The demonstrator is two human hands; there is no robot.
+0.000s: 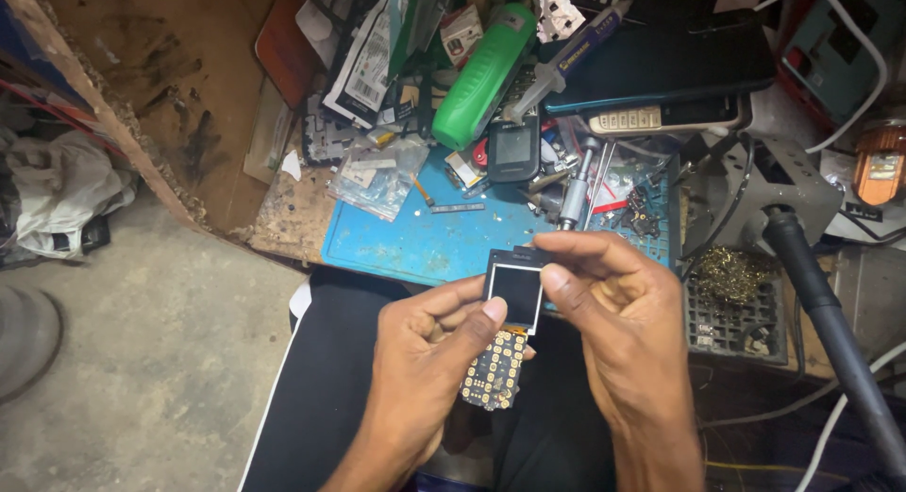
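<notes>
Head view: we look down on our two hands over our lap, at the front edge of a crowded bench (283, 218)
Phone board: a small circuit board (494, 369) with rows of gold key pads, its dark screen (515, 292) at the top; we hold it in the air between both hands, just below the blue mat (425, 242)
Left hand: our left hand (429, 360) has its grip closed on the circuit board from below; the thumb tip rests on the lower left corner of the screen
Right hand: our right hand (613, 313) pinches the screen's top and right edge; grip closed on it
Bench: green bottle (483, 77); clear plastic bags (377, 176); soldering iron stand (783, 195) to the right
</notes>
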